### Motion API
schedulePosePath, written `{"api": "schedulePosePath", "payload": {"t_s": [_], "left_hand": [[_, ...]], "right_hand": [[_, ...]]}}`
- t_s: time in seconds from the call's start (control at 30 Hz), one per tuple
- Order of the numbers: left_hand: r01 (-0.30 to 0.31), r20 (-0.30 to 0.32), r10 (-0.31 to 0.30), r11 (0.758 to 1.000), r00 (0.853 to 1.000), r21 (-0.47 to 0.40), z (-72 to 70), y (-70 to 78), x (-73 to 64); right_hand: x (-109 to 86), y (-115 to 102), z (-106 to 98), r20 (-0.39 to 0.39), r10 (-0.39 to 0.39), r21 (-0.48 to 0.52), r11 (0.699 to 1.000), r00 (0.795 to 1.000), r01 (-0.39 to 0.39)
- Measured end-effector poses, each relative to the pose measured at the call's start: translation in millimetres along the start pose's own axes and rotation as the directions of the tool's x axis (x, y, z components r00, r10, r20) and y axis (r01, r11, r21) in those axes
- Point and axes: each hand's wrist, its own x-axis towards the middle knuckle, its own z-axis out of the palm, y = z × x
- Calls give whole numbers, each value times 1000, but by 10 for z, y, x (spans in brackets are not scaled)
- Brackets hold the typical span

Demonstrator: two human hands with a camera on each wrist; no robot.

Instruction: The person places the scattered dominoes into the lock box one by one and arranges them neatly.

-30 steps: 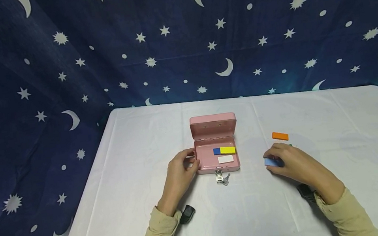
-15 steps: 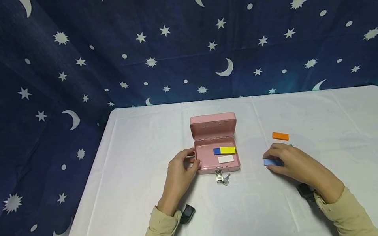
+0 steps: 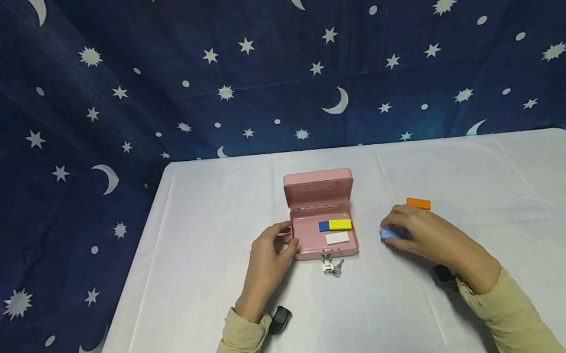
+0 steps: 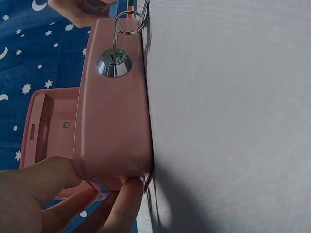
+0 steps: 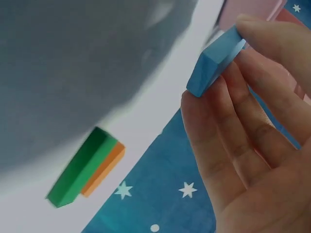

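Note:
A pink metal cash box (image 3: 311, 256) stands on the table with its lid raised. Inside it lie a blue block (image 3: 324, 226), a yellow block (image 3: 340, 225) and a white block (image 3: 337, 238). With curled fingers and thumb, my left hand (image 3: 267, 262) grips the box's left side; the left wrist view shows the thumb (image 4: 56, 177) at its corner. My right hand (image 3: 424, 232), right of the box, pinches a light blue block (image 5: 214, 60) between thumb and fingertips, lifted above the table. A key (image 4: 114, 41) sits in the box's front lock (image 4: 113, 65).
An orange block (image 3: 418, 203) lies behind my right hand. Beside it is a green block (image 5: 82, 167), hidden by that hand in the head view. A second key (image 3: 339, 268) hangs at the box's front. The white-covered table (image 3: 201, 211) ends at a starry blue curtain (image 3: 249, 85).
My right hand has moved left toward the box, carrying the light blue block with it. My left hand and the box have stayed in place.

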Motion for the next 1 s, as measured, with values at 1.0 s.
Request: {"api": "schedulePosePath", "payload": {"t_s": [1.0], "left_hand": [[-4,-3,4,1000,1000,-9,-1,7,-4]], "right_hand": [[409,-346,21,-75,-165,8,986,984,166]]}}
